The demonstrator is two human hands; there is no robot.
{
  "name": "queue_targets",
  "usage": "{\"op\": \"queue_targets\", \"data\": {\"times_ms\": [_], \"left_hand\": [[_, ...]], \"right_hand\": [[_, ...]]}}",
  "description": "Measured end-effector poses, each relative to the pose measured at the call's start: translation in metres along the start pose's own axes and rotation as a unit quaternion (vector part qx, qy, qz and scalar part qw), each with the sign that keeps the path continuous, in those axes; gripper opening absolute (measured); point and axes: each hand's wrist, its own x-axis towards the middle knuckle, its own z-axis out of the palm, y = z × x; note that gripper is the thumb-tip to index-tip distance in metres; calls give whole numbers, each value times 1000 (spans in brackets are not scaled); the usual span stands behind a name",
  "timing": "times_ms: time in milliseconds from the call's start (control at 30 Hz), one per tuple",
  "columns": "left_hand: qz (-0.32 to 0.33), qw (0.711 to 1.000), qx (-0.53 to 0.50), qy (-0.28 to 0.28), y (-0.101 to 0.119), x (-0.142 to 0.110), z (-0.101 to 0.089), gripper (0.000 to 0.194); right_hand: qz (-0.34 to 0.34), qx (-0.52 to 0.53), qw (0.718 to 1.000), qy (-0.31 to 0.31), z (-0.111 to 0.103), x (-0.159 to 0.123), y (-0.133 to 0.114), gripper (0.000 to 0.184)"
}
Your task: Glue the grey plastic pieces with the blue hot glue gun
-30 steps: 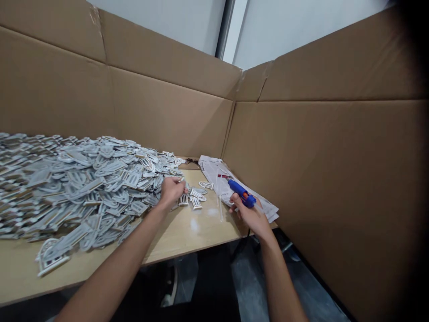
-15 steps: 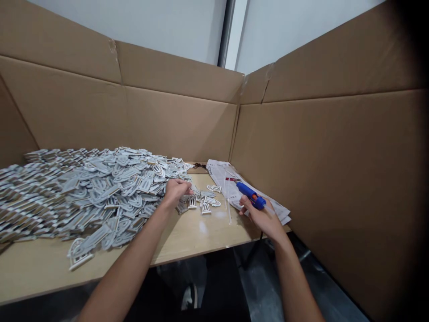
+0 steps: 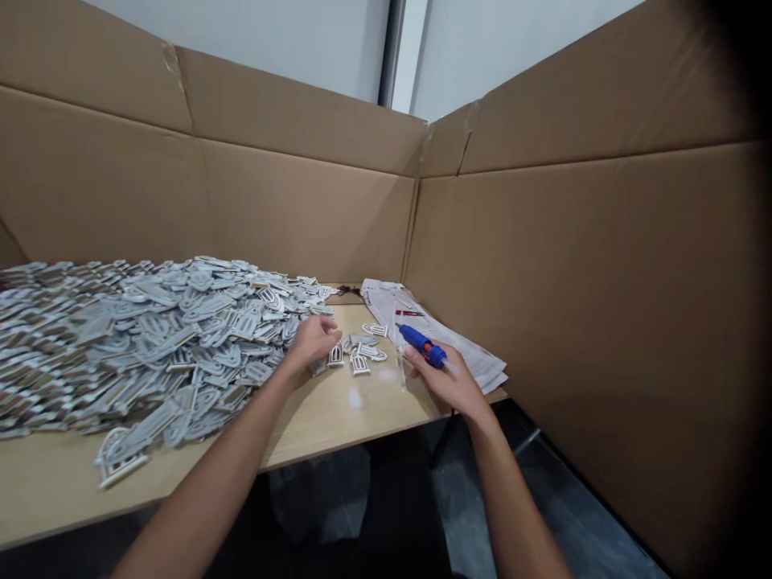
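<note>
My right hand (image 3: 457, 384) grips a blue hot glue gun (image 3: 429, 349) with an orange part on its body. Its nozzle points left and away, above the edge of the paper. My left hand (image 3: 311, 342) hovers at the right edge of a big heap of grey-white arched window-shaped pieces (image 3: 199, 330), its fingers pinched together. Whatever lies between those fingertips is hidden or too small to make out. Just right of that hand, several loose arched pieces (image 3: 360, 362) rest on the wooden table.
Printed paper (image 3: 486, 363) covers the table's right side, with a red-handled tool (image 3: 410, 313) on it. Near the gun lies a clear stick (image 3: 404, 376). Dark cord (image 3: 348, 290) sits at the back. Cardboard walls (image 3: 301, 213) rise behind and to the right.
My right hand has brought the glue gun left, closer to the loose pieces. My left hand stays pinched beside the heap. The whole view has shifted slightly.
</note>
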Motion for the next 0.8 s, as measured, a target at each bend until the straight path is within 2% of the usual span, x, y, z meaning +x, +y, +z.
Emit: {"op": "queue_targets", "data": {"times_ms": [100, 200, 333, 433, 600, 800], "left_hand": [[27, 985, 152, -77, -8, -4, 5, 28], [42, 981, 168, -92, -15, -1, 10, 29], [36, 995, 79, -50, -14, 0, 15, 25], [7, 998, -60, -26, 0, -7, 13, 19], [-56, 960, -256, -96, 24, -20, 13, 23], [-100, 918, -359, -133, 24, -21, 32, 14]], "right_hand": [[-40, -72, 997, 5, 10, -1, -2, 37], [-9, -142, 990, -15, 27, 0, -2, 27], [51, -224, 973, -13, 51, 4, 2, 27], [63, -242, 968, -22, 61, 6, 11, 29], [64, -249, 966, -35, 64, 8, 25, 25], [67, -190, 980, 5, 54, 11, 35, 18]]}}
